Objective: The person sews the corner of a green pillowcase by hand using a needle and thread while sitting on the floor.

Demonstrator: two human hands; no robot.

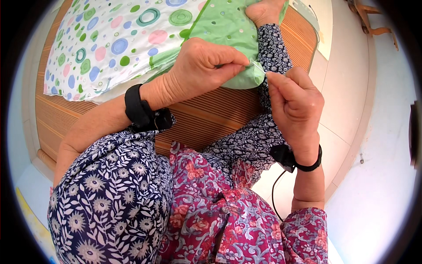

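A quilt cover (132,53) with white dotted cloth and a pale green band lies across the slatted mat in front of me. Over its green corner (248,80), my left hand (200,64) is closed in a pinch, thumb against forefinger. My right hand (296,99) pinches too, just right of that corner. Between the two sets of fingertips runs a short, thin white thread (260,67). Whether a needle is in either pinch is too small to tell. The left fingertips partly cover the cloth's edge.
My bent leg in dark patterned trousers (273,46) lies along the right side of the quilt cover, its bare foot (265,12) at the far end. A brown slatted mat (211,119) lies beneath. A black cable (273,193) hangs below my right wrist. Wooden furniture (371,20) stands far right.
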